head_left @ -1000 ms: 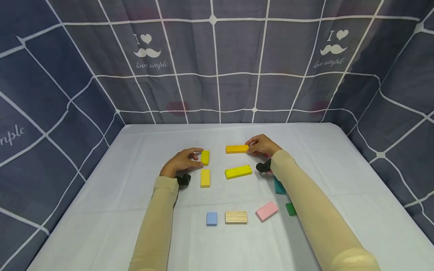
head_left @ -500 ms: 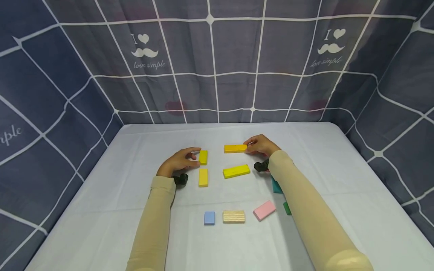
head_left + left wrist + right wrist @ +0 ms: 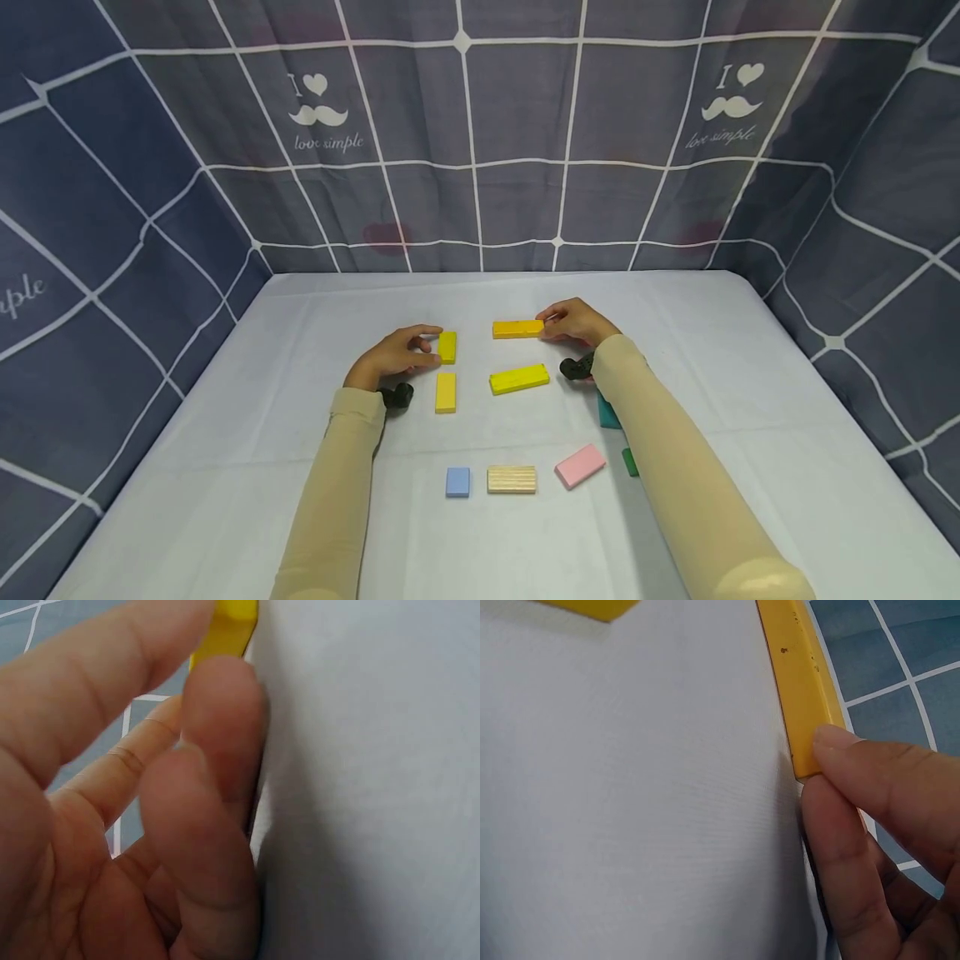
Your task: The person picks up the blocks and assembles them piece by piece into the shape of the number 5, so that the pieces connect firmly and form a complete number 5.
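On the white table, my left hand (image 3: 392,353) pinches a short yellow block (image 3: 447,348) between thumb and index finger. Part of that block (image 3: 234,630) shows past the fingertips in the left wrist view; the rest is hidden. My right hand (image 3: 577,322) holds the right end of a longer orange-yellow block (image 3: 517,329) lying crosswise at the back. Seen from the right wrist, fingertips touch the end and edge of this block (image 3: 795,682). A second short yellow block (image 3: 446,393) lies below the left one, and a long yellow block (image 3: 519,379) sits slightly slanted between the hands.
Nearer the front lie a blue block (image 3: 458,482), a ribbed tan block (image 3: 512,480) and a tilted pink block (image 3: 580,467). The right sleeve (image 3: 682,458) partly covers a teal block (image 3: 608,412) and a green block (image 3: 630,462). A grey checked curtain (image 3: 517,208) stands behind the table.
The head view has turned a little, so everything sits slightly further left in it. Both hands keep their places at the same two blocks.
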Demonstrator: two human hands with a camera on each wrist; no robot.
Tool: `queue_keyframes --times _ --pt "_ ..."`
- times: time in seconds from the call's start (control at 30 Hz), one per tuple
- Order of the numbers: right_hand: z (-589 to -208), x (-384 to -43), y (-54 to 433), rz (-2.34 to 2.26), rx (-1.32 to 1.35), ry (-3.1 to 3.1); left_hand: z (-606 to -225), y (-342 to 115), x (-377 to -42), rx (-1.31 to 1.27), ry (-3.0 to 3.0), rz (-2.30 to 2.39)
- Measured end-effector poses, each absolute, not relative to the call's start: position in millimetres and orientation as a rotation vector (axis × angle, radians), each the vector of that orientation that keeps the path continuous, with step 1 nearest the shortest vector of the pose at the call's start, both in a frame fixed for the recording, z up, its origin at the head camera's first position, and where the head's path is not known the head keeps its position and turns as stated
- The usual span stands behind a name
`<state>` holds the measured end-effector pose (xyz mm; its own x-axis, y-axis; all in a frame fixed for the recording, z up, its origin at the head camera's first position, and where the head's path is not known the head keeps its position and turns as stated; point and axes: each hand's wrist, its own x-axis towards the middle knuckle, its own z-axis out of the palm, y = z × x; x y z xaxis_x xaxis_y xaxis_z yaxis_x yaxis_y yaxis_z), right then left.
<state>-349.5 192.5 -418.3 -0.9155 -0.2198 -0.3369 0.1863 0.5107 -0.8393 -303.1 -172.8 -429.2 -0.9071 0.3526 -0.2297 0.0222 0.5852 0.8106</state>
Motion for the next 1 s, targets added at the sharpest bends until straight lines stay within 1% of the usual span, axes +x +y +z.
queue_keyframes --times 0.4,1.0 --pt "-417.0 -348.6 192.7 -1.375 -0.09 2.373 -417.2 -167.8 -310.4 0.195 2.395 1.25" --pt "-420.4 -349.3 193.2 -1.349 -0.076 2.359 -406.1 -145.7 -322.1 0.183 2.427 1.1"
